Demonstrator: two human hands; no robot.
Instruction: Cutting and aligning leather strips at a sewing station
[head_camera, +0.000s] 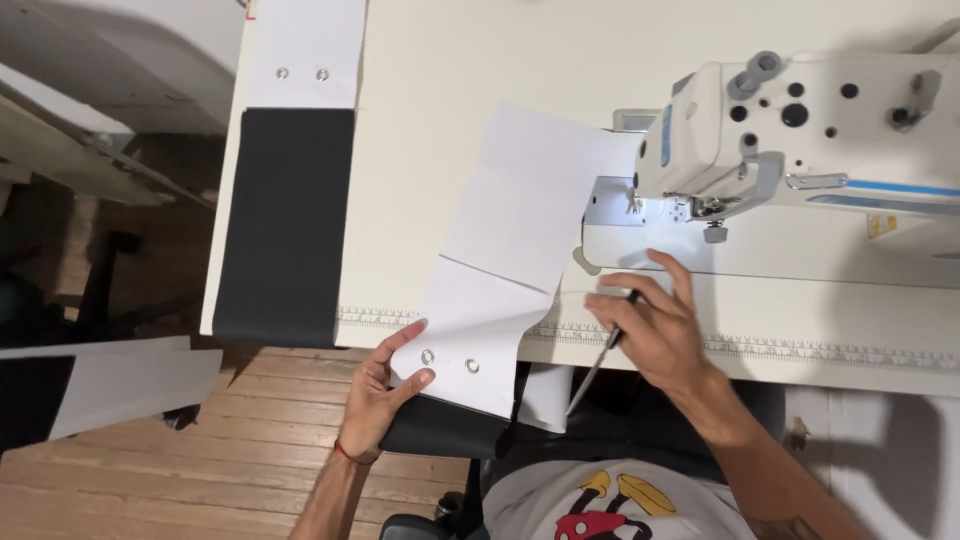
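Left hand (385, 390) pinching near corner of long white fabric strip (500, 260) beside two metal eyelets (449, 361) — strip running toward one o'clock, onto pale table (440, 90), reaching white sewing machine (800, 140). Right hand (655, 325) closed around thin dark-handled tool (600, 365), at three o'clock from strip. Black-and-white fabric panel (290, 200) lying at ten o'clock.

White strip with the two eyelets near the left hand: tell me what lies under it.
Under the white strip lies the table, with a dark layer showing below its near end by the left hand. How far that layer runs beneath is covered.
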